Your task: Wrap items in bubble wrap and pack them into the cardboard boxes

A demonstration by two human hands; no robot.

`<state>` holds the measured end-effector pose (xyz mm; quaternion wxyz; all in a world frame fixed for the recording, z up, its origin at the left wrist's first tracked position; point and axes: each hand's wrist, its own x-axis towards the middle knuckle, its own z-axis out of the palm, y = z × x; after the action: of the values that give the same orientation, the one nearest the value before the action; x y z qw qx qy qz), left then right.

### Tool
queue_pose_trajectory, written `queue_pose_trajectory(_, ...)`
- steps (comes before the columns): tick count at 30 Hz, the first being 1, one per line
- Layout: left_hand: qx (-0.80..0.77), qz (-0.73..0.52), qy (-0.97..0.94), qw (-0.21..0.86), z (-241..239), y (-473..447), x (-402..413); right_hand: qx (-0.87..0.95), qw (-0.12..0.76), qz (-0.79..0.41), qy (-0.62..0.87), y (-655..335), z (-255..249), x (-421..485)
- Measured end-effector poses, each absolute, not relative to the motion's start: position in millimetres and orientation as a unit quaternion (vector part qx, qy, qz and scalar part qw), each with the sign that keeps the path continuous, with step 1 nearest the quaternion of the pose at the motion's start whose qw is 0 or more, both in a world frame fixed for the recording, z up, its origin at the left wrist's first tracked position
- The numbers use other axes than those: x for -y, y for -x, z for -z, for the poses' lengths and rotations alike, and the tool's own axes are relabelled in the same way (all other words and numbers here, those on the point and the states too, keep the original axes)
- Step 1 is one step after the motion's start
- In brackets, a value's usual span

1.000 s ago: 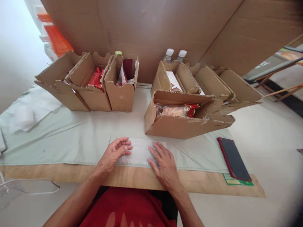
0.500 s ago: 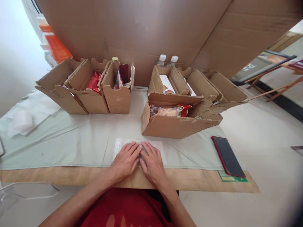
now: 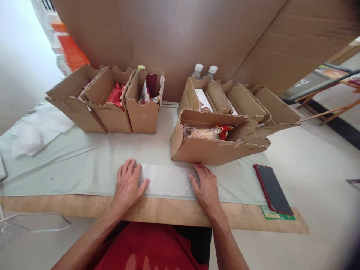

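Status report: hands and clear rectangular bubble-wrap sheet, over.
Left hand, right hand open at opposite ends. Bubble-wrap sheet flat. Nearest brown cardboard box close beyond right hand.

1. Here's the left hand (image 3: pixel 128 183), palm down, its fingers (image 3: pixel 129 167) slightly parted and pointing forward.
2. Look at the left thumb (image 3: pixel 143 186), stretched inward, well away from the index finger!
3. Across to the right hand (image 3: pixel 207 189), also palm down, knuckles up, fingers gently bent and angled forward and inward.
4. The right thumb (image 3: pixel 194 182) points inward too, answering its opposite number.
5. Both hands sit nearly level, well apart, neither gripping.
6. And the bare forearms (image 3: pixel 91 236), slanting in from the lower corners, left and right, narrowing at the wrists (image 3: pixel 221 217).
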<state>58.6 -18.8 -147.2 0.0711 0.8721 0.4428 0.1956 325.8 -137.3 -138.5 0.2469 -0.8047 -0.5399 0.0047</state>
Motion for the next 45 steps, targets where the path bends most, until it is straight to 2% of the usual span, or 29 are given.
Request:
queue_pose_trajectory(4,-0.439,-0.205,-0.872,0.074,147,-68,32,0.533,0.256,-0.026,0.806,-323,139,130)
queue_pose_trajectory(7,-0.427,-0.236,-0.862,0.137,143,-66,33,0.532,0.273,-0.056,0.799,-317,131,145)
queue_pose_trajectory(11,-0.444,-0.240,-0.842,0.193,129,-55,12,0.475,0.355,-0.234,0.770,-292,119,170)
queue_pose_trajectory(15,-0.424,-0.249,-0.852,0.181,110,-67,-25,0.470,0.388,-0.366,0.703,-252,119,177)
queue_pose_trajectory(20,-0.371,-0.291,-0.871,0.140,107,-96,-49,0.480,0.369,-0.373,0.703,-225,127,164)
queue_pose_trajectory(24,-0.298,-0.302,-0.874,0.236,111,-65,-20,0.463,0.383,-0.414,0.684,-229,124,159)
queue_pose_trajectory(28,-0.254,-0.210,-0.888,0.321,106,-16,35,0.397,0.398,-0.491,0.665,-233,119,159)
queue_pose_trajectory(31,-0.234,-0.181,-0.909,0.295,108,-12,64,0.347,0.423,-0.519,0.656,-230,114,156)
queue_pose_trajectory(36,-0.300,-0.298,-0.865,0.271,127,-34,65,0.301,0.456,-0.565,0.619,-227,112,155)
queue_pose_trajectory(41,-0.378,-0.297,-0.829,0.285,133,-41,47,0.307,0.477,-0.563,0.601,-234,121,158)
queue_pose_trajectory(43,-0.400,-0.285,-0.829,0.269,135,-42,44,0.342,0.486,-0.499,0.630,-234,122,158)
queue_pose_trajectory(45,-0.417,-0.273,-0.830,0.249,137,-44,42,0.410,0.499,-0.370,0.668,-233,122,157)
